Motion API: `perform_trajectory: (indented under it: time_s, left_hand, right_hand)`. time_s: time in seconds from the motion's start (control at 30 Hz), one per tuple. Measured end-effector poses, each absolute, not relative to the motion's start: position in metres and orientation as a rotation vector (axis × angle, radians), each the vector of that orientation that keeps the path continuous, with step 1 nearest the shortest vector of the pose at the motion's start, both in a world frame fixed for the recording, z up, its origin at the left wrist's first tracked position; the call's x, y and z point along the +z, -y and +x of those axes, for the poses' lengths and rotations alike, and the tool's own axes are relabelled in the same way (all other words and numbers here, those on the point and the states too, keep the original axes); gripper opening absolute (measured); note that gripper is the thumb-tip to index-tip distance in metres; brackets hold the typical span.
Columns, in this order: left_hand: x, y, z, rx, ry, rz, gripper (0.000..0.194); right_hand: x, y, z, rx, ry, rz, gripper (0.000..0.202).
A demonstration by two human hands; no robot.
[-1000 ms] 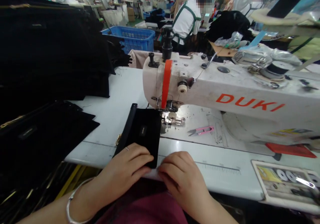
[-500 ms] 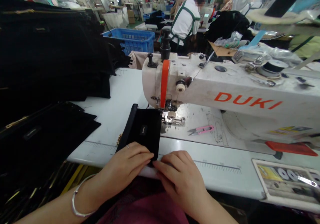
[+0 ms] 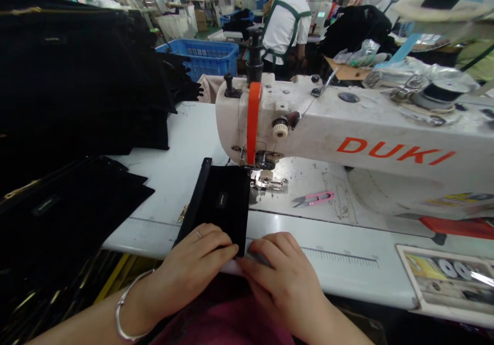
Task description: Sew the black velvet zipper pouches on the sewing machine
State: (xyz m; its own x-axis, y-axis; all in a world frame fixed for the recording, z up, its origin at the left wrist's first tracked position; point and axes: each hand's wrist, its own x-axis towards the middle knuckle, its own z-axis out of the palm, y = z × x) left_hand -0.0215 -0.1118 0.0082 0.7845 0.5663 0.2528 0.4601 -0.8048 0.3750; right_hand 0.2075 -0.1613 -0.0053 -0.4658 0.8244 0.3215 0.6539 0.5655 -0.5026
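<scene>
A black fabric pouch panel (image 3: 231, 221) with a small label and a zipper strip along its left side lies on the sewing machine bed. Its upper right edge sits by the presser foot (image 3: 266, 179). My left hand (image 3: 200, 257), wearing a ring and a bangle, is closed over the near end of the panel, thumb against the fingers. Beside it my right hand (image 3: 281, 270) pinches at the panel's near right corner; the fingertips hide exactly what is between them. Pink-handled thread snips (image 3: 314, 199) lie on the bed to the right of the foot.
The white sewing machine (image 3: 309, 124) spans the right side. Large stacks of black fabric pieces (image 3: 77, 88) rise at the left, with more pieces (image 3: 77, 206) nearer. A blue crate (image 3: 200, 62) stands behind. A co-worker (image 3: 287, 21) bends over farther back. A red-handled tool (image 3: 459, 227) lies right.
The view has shifted slightly, so the machine's right side appears larger and farther right. Both hands stay at the near end of the panel, which has hardly moved.
</scene>
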Motion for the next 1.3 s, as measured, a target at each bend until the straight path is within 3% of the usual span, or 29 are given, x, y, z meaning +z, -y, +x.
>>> perform_trajectory:
  time_s: [0.53, 0.7, 1.3]
  left_hand:
    - [0.01, 0.106, -0.018, 0.522, -0.762, 2.62, 0.023]
    - [0.016, 0.094, -0.018, 0.404, -0.765, 2.61, 0.024]
    - [0.003, 0.023, -0.005, 0.501, -0.632, 2.683, 0.023]
  right_hand:
    - [-0.005, 0.157, 0.207, 0.45, 2.193, -1.126, 0.017]
    - [-0.004, 0.15, 0.207, 0.37, 2.235, -1.14, 0.028]
    - [0.013, 0.092, 0.22, 0.376, 2.448, -1.264, 0.033]
